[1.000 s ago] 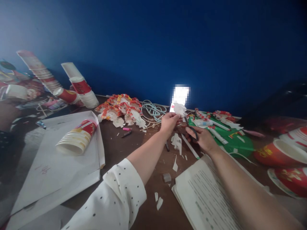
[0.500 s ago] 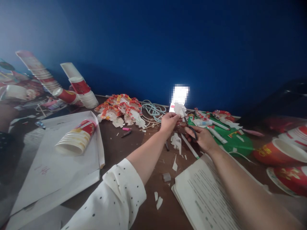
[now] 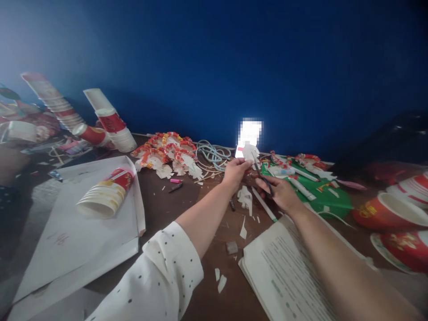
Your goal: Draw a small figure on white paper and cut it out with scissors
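My left hand [image 3: 236,171] pinches a white paper cutout [image 3: 248,153] with a jagged edge and holds it up near the wall. My right hand [image 3: 278,191] is closed round the dark handles of a pair of scissors [image 3: 266,182]. The scissors' blades lie against the cutout, beside my left fingertips. Below my hands another white cutout [image 3: 245,199] rests on the brown table, close to a white pen with a green end [image 3: 265,206]. A bright, pixelated screen [image 3: 250,131] stands behind the held cutout.
Red-and-white paper pieces [image 3: 169,154] lie piled beside a pale blue cord [image 3: 214,151]. A cup stack [image 3: 106,192] lies on a white box [image 3: 80,249] at left. Printed sheets [image 3: 284,267] sit under my right forearm. Orange cups [image 3: 391,214] stand at right, near a green sheet [image 3: 334,203].
The scissors have shifted slightly, and their blades now reach further up across the paper cutout. My left hand keeps its pinch, nearly in place.
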### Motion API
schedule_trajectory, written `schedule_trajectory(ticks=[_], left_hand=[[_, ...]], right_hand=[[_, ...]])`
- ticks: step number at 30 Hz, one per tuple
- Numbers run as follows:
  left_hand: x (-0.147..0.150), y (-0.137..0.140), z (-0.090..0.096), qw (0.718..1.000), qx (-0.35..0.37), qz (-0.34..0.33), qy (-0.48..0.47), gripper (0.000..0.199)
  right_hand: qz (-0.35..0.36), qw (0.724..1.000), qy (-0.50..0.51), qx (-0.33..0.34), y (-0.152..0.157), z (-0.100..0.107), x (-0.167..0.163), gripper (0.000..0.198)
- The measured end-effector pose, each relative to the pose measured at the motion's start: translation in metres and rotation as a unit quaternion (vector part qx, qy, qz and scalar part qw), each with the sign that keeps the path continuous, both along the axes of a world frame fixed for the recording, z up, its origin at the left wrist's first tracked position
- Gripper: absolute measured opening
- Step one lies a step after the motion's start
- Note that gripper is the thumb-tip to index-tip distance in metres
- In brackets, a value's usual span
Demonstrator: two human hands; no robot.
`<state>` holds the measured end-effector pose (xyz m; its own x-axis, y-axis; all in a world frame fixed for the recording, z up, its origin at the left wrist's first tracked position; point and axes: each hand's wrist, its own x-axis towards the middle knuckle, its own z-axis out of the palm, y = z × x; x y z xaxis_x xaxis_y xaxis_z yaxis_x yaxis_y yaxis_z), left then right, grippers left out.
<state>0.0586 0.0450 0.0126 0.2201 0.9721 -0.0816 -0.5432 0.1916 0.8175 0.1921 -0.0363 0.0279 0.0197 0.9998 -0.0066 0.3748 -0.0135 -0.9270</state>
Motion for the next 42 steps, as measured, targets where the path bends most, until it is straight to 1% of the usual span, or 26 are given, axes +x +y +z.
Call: schedule_trajectory(ticks=[7, 15, 22, 27, 33, 42], left_hand=[[0.0, -0.003, 0.006, 0.999, -0.036, -0.01, -0.03, 0.015], [-0.002, -0.003, 0.007, 0.999, -0.04, -0.014, -0.031, 0.014], [-0.003, -0.003, 0.009, 0.998, -0.045, -0.012, -0.033, 0.017], [-0.003, -0.003, 0.009, 0.998, -0.048, -0.011, -0.039, 0.015], [-0.004, -0.005, 0.013, 0.997, -0.053, -0.015, -0.046, 0.014], [-0.003, -0.003, 0.008, 0.998, -0.044, -0.031, -0.03, 0.017]], right_hand=[[0.004, 1.0, 0.008, -0.003, 0.001, -0.003, 0.003, 0.042], [0.002, 1.0, 0.025, -0.014, 0.001, -0.002, 0.003, 0.043], [0.003, 0.999, 0.05, -0.02, 0.001, -0.002, 0.002, 0.046], [-0.004, 0.999, 0.038, -0.013, 0.001, -0.001, 0.001, 0.044], [-0.01, 0.999, 0.049, -0.016, 0.0, 0.001, -0.001, 0.045], [-0.009, 0.999, 0.033, 0.0, 0.001, -0.002, 0.001, 0.049]])
